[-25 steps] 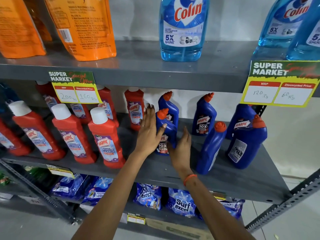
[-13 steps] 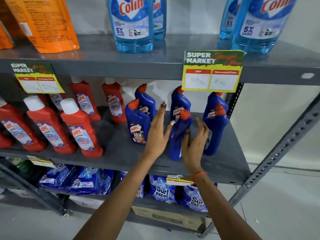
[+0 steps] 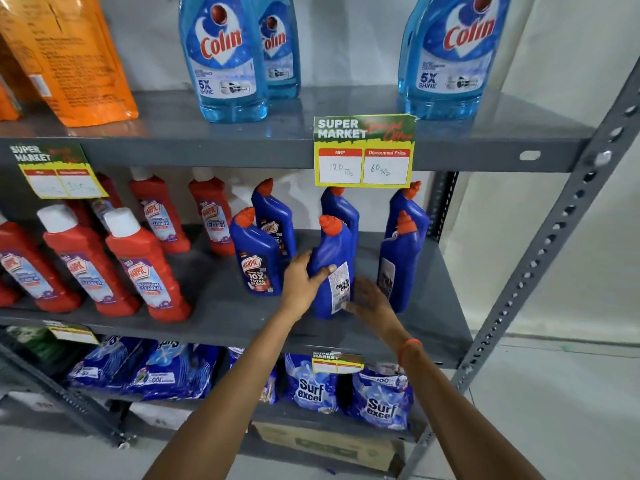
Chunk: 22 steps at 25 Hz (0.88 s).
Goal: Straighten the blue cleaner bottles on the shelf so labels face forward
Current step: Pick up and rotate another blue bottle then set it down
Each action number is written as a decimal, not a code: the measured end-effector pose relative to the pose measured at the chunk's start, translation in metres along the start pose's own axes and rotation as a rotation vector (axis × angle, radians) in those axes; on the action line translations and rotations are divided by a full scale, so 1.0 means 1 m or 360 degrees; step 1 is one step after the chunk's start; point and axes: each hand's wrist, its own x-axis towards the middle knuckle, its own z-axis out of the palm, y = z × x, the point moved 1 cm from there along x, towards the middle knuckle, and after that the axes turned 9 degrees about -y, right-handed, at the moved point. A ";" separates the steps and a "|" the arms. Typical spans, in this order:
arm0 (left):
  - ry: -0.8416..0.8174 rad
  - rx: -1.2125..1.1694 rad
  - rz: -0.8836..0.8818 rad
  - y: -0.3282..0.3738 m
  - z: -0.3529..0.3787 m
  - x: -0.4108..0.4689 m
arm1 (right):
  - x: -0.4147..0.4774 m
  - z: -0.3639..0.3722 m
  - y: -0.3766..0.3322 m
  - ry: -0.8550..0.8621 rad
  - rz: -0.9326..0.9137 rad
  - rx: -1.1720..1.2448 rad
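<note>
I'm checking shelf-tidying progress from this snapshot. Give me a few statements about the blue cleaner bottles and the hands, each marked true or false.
1. The left hand grips the middle front bottle. True.
2. That bottle shows its front label. False: its white back label faces out.
3. The left front bottle shows its front label. True.
4. The right hand holds a red bottle. False: it is open beside the middle front bottle.
5. The right front bottle lies flat. False: it stands upright.
</note>
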 end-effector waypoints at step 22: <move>0.0167 -0.0443 -0.0216 0.005 -0.015 0.021 | 0.009 0.048 -0.021 0.0392 -0.0322 0.0652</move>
